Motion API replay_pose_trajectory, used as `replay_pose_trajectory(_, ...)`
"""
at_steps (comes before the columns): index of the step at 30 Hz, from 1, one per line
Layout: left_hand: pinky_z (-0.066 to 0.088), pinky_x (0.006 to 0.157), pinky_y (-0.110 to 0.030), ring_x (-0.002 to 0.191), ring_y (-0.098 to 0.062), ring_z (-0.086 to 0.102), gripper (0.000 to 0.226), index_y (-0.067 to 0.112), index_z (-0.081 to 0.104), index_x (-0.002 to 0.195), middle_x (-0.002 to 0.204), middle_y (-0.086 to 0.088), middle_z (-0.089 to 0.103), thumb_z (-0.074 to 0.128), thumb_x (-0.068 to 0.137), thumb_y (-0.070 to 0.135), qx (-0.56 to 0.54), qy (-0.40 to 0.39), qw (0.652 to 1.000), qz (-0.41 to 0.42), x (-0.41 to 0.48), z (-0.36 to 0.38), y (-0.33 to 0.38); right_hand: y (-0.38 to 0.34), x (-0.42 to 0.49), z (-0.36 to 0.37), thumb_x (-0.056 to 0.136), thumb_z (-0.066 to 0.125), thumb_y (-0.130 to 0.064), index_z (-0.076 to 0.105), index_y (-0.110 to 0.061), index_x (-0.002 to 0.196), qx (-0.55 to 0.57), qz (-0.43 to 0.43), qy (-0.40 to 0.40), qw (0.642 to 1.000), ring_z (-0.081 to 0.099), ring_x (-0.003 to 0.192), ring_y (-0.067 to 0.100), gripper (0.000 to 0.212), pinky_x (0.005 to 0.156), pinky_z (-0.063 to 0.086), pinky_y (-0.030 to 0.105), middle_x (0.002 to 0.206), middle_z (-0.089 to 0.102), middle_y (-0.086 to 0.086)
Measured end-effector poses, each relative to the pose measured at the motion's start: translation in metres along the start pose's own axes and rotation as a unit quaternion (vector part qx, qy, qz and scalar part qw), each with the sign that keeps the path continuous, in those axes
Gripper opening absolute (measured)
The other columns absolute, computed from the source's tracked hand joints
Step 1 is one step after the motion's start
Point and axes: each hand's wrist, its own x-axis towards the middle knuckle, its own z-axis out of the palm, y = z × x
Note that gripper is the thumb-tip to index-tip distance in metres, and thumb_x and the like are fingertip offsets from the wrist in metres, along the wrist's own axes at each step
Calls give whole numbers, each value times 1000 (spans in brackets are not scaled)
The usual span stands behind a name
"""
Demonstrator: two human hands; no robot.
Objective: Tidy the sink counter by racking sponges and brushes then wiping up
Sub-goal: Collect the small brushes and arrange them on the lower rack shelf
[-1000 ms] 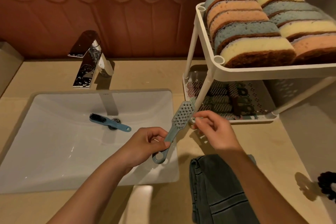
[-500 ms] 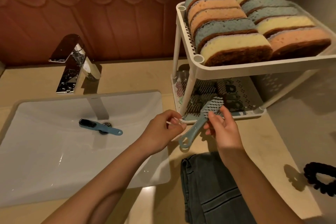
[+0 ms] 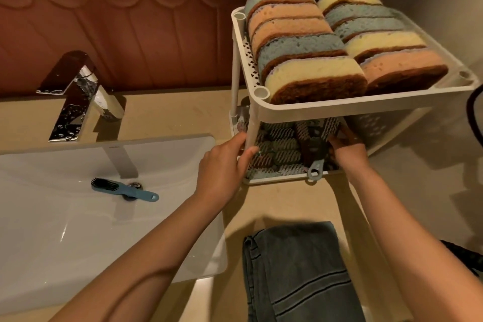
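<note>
Beige stone makes up the table (image 3: 287, 204), and the white sink (image 3: 65, 243) is set into its left part. On the far right stands the white two-shelf rack (image 3: 339, 110), its upper shelf packed with sponges (image 3: 308, 81) in two rows, its lower shelf lined with brushes (image 3: 279, 144). A folded grey towel (image 3: 295, 269) lies on the near table, just in front of the rack. Our left hand (image 3: 222, 167) grasps the rack's near-left post (image 3: 252, 133), steadying it. Our right hand (image 3: 347, 151) reaches in under the upper shelf, against the grey-blue brush (image 3: 315, 168); its fingers lie in shadow, so we cannot tell whether they grip the brush or have let go. That brush lies on the lower shelf across the others, its handle loop hanging over the near rim. A blue brush (image 3: 122, 189) lies in the sink, over the drain (image 3: 130, 197).

We judge the step in hand to be seating the grey-blue brush. To do it well, we should push it farther in until the loop clears the rim, lay it in line with its neighbours so it cannot slide out, and brace the post so the light rack does not shift. The brush in the sink looks to be next.
</note>
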Motion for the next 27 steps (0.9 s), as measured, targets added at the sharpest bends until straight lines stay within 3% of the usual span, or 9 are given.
replay_pose_trajectory(5, 52, 63, -37, 78, -24, 68, 27, 21, 60, 110, 87, -2, 72, 47, 93, 39, 30, 5, 999, 28, 1, 4, -8, -8, 40, 8, 96, 43, -20, 47, -17, 133, -90, 1, -33, 995, 44, 125, 35, 37, 106, 37, 47, 138, 47, 13)
replay_pose_trajectory(11, 51, 61, -34, 77, -24, 68, 33, 23, 61, 111, 86, -1, 73, 44, 92, 45, 32, -3, 999, 28, 4, 6, -11, -6, 46, 19, 97, 40, -17, 43, -15, 137, -121, -3, -62, 991, 41, 130, 31, 39, 107, 36, 49, 143, 44, 9)
replay_pose_trajectory(16, 49, 59, -32, 74, -23, 69, 39, 25, 60, 113, 83, 0, 73, 39, 89, 48, 35, -4, 999, 32, 5, 7, -14, 3, 46, 25, 97, 41, -22, 46, -10, 134, -222, -20, -76, 972, 41, 129, 34, 39, 110, 32, 48, 142, 45, 14)
replay_pose_trajectory(20, 52, 59, -36, 74, -23, 69, 49, 26, 59, 113, 83, 1, 73, 30, 88, 55, 31, -5, 999, 33, 5, 8, -16, 4, 44, 25, 95, 48, -27, 44, -7, 135, -228, -22, -71, 971, 40, 130, 35, 45, 110, 31, 47, 141, 45, 16)
replay_pose_trajectory(27, 52, 61, -37, 76, -23, 69, 51, 27, 59, 114, 84, 1, 73, 27, 87, 57, 24, -10, 999, 30, 5, 8, -17, 20, 20, 24, 81, 69, -28, 33, -12, 142, -281, -44, -108, 953, 43, 128, 32, 73, 104, 37, 40, 141, 45, 14)
